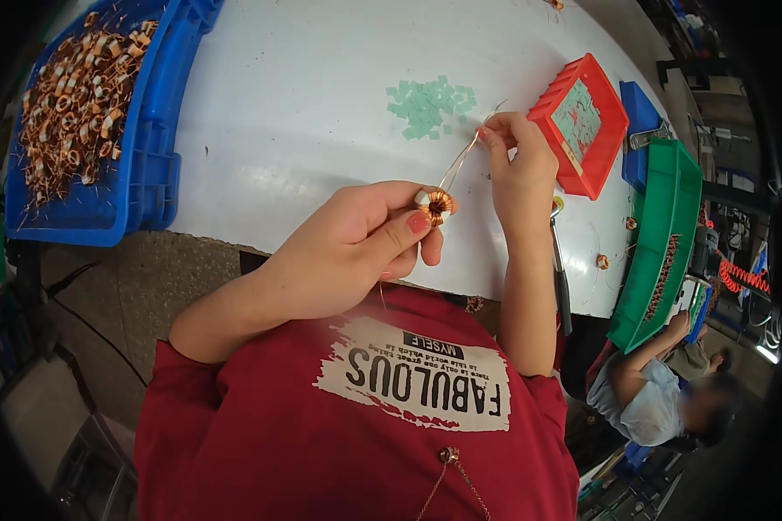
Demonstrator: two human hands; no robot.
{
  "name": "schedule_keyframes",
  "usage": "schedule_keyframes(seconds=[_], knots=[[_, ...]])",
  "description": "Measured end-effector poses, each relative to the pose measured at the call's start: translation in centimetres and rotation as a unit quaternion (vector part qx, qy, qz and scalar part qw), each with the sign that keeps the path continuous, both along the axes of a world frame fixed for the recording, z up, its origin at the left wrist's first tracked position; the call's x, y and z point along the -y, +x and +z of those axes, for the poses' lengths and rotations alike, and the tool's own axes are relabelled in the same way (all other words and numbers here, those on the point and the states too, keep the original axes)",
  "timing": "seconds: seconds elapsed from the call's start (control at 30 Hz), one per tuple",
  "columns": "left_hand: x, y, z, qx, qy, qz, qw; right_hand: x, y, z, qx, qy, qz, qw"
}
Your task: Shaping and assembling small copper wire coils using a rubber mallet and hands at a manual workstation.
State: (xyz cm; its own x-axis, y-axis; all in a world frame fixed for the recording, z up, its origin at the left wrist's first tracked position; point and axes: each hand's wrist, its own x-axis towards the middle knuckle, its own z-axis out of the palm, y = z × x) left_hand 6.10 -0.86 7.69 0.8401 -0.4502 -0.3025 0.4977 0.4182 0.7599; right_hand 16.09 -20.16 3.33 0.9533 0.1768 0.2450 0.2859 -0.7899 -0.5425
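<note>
Shirt (235, 434): hanging below coil (442, 199)
Left hand (343, 247): fingers pinching coil, seemingly steadying it
Right hand (526, 169): fingers pinching wires (460, 160) beyond coil, seemingly tautening

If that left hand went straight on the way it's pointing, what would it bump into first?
Probably the person's own right hand, near its wrist, beyond the copper-wound ring that the left hand holds. Depth is unclear, so it might pass above or below.

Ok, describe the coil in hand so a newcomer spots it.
At the white table, find the left hand. Its fingers pinch the copper-wound coil. Unlike those heaped in the blue bin, this one's wires run up to the right hand.
</note>
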Motion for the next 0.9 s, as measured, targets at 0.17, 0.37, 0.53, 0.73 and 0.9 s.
schedule_keyframes(seconds=[0.17, 0.37, 0.53, 0.73, 0.9], knots=[[0.4, 0.1, 0.0, 0.021, 0.013, 0.003, 1.0, 0.5, -1.0, 0.9, -0.039, 0.078, 0.017, 0.996], [0.3, 0.4, 0.2, 0.026, 0.028, -0.009, 0.999, -0.7, -6.4, 6.0, -0.059, 0.255, 0.096, 0.96], [0.8, 0.4, 0.7, 0.03, 0.047, -0.012, 0.998, -2.1, -8.1, 6.8, 0.076, 0.106, 0.157, 0.979], [1.0, 0.1, 0.6, 0.055, 0.076, 0.005, 0.996, -2.7, -8.5, 6.1, 0.169, 0.043, 0.142, 0.974], [1.0, 0.0, 0.4, 0.061, 0.076, -0.009, 0.995, -2.8, -8.5, 6.2, 0.176, 0.019, 0.152, 0.972]])
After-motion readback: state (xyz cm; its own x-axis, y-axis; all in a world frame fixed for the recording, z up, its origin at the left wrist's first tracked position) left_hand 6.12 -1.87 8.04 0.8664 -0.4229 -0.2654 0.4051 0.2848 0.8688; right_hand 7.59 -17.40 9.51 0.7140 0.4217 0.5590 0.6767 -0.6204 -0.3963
